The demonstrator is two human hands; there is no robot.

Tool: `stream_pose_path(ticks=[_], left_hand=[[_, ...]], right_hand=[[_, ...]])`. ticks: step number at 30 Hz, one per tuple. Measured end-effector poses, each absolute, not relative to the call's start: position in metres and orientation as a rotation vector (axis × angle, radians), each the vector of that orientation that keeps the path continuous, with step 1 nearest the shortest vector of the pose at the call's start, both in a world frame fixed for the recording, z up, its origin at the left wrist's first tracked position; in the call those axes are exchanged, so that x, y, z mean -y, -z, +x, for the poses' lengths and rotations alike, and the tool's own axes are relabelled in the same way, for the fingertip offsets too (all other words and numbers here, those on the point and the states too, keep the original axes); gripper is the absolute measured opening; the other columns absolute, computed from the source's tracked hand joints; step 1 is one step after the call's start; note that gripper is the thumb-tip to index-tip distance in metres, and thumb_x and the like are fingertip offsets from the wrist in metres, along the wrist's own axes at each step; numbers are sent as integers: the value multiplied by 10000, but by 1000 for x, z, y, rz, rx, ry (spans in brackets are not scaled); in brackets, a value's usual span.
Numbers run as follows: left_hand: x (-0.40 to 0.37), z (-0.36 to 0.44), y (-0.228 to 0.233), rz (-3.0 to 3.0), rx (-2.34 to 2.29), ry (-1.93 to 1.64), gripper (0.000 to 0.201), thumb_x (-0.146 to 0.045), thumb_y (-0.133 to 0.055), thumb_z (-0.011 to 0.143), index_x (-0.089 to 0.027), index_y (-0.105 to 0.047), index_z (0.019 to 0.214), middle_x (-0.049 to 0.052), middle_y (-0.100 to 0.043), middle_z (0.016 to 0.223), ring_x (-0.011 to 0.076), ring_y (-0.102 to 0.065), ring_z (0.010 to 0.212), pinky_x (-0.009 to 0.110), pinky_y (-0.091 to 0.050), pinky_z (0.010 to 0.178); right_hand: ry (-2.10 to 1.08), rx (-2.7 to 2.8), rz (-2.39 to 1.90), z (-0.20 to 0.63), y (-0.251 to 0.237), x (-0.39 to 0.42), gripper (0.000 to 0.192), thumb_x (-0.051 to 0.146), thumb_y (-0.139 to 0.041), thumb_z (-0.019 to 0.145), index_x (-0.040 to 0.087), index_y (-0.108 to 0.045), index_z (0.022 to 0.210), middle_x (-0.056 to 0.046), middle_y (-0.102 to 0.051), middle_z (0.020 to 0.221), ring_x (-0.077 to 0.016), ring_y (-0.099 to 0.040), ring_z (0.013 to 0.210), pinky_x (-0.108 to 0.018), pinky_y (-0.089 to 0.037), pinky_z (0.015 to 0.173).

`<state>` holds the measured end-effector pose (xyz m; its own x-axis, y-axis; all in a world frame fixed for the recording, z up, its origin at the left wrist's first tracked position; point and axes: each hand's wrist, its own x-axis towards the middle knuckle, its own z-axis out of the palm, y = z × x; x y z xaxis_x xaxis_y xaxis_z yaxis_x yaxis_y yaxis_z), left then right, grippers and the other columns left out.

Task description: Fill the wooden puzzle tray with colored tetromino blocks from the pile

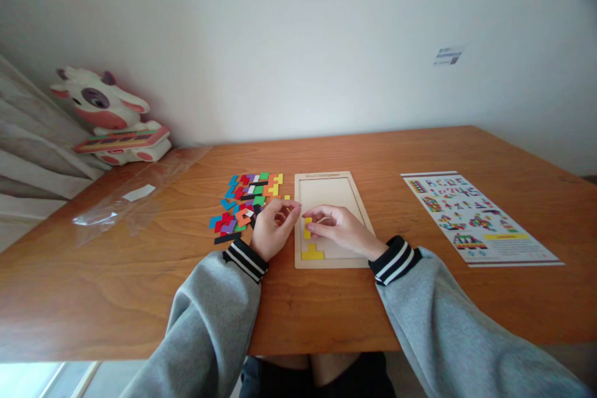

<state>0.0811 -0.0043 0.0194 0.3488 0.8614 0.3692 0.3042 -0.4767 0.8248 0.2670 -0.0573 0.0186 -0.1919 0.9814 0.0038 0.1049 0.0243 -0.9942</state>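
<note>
1. Both hands rest low over the wooden puzzle tray, sleeves in grey with dark, white-striped cuffs.
2. Left hand sits at the tray's left edge, fingers curled inward toward the thumb; it seems to pinch something small, but what it grips is too small to tell.
3. Right hand lies inside the tray, palm down, fingers bent and pressed onto a yellow piece near the tray's left wall.
4. A second yellow piece lies flat in the tray's near-left corner, just below the first and apart from both hands.
5. Most of the tray's pale floor is bare, and the tray stands square to the person near the middle of the worktop.
6. Loose coloured pieces, blue, red, orange, green, purple, black and yellow, lie in a heap just left of the tray, next to the left hand.
7. A printed pattern sheet lies flat on the worktop well to the right of the tray.
8. Clear plastic wrap with a white label lies at the far left of the worktop.
9. A cow-shaped plush toy sits beyond the worktop's far-left corner, against the wall.
</note>
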Motion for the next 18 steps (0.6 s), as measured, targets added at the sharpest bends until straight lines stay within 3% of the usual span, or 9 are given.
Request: stream_pose_path(ticks=[6,14,18], left_hand=[[3,79,-17,2271,-1011,-1065,119,-274,-601,882,-191,-686,878,27,-640,809,130,-582,693,245,-497,624],[2,76,-16,2368,-1023,-1031,89,-241,-596,884,-191,-669,882,31,-636,841,150,-603,741,283,-516,709],[2,77,-16,2402,-1017,-1018,85,-234,-599,882,-188,-669,873,39,-643,860,168,-612,792,310,-519,766]], right_hand=[[-1030,1613,-1256,259,-13,60,243,348,-688,810,193,-720,995,-42,-738,882,-170,-673,804,-292,-533,747],[-702,1848,-1341,264,-7,58,267,395,-673,842,192,-741,1002,-58,-697,850,-144,-599,654,-273,-480,622],[-736,1826,-1387,264,-9,58,245,374,-686,834,182,-745,974,-47,-703,800,-149,-594,652,-271,-466,616]])
